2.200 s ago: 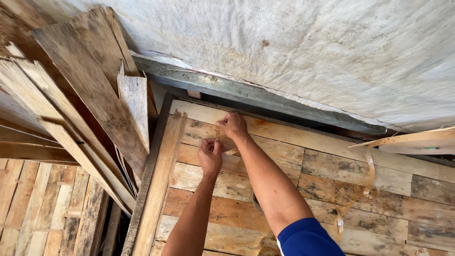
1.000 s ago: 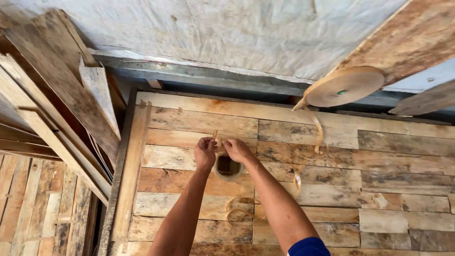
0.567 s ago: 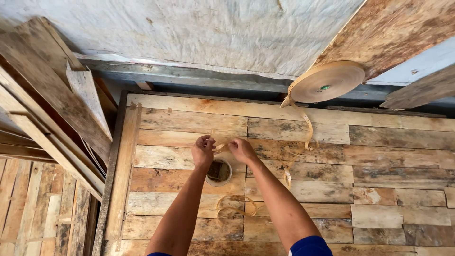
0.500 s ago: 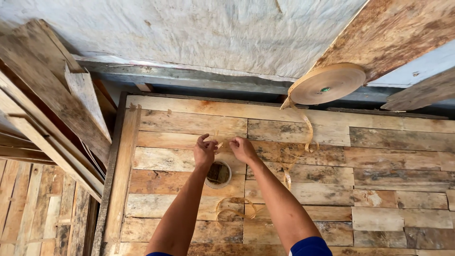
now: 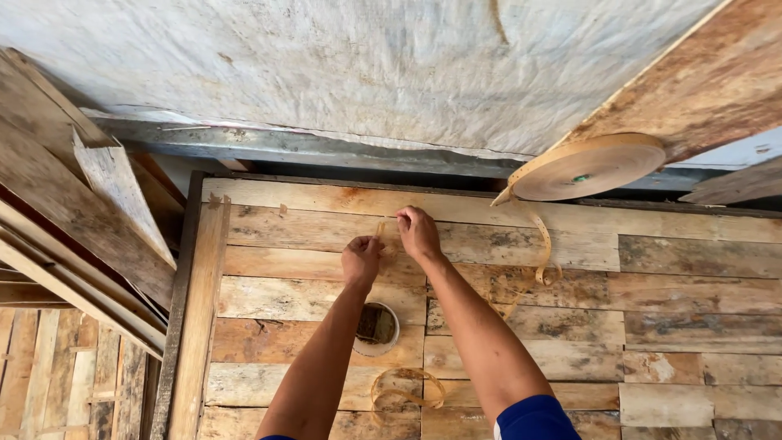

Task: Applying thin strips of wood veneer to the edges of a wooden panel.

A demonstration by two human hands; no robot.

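My left hand (image 5: pixel 361 261) and my right hand (image 5: pixel 418 231) are close together over a panel of rough wooden planks (image 5: pixel 692 326). Both pinch a thin tan strip (image 5: pixel 389 223) stretched between them. A large roll of the same tan banding (image 5: pixel 588 166) rests at the panel's far edge, and its loose tail (image 5: pixel 541 244) curls down over the planks. Below my hands is a small round tin (image 5: pixel 376 327), partly behind my left forearm. A curled offcut of strip (image 5: pixel 406 386) lies near the bottom.
A grey sheet-covered wall (image 5: pixel 342 73) rises behind the panel. Loose boards (image 5: pixel 73 204) lean in a stack at the left, over slatted flooring (image 5: pixel 57 383). Another plank (image 5: pixel 692 81) slants across the top right.
My hands have lifted away from the tin towards the far edge of the panel, still holding the strip. The view has shifted slightly, and the tin now shows fully below them.
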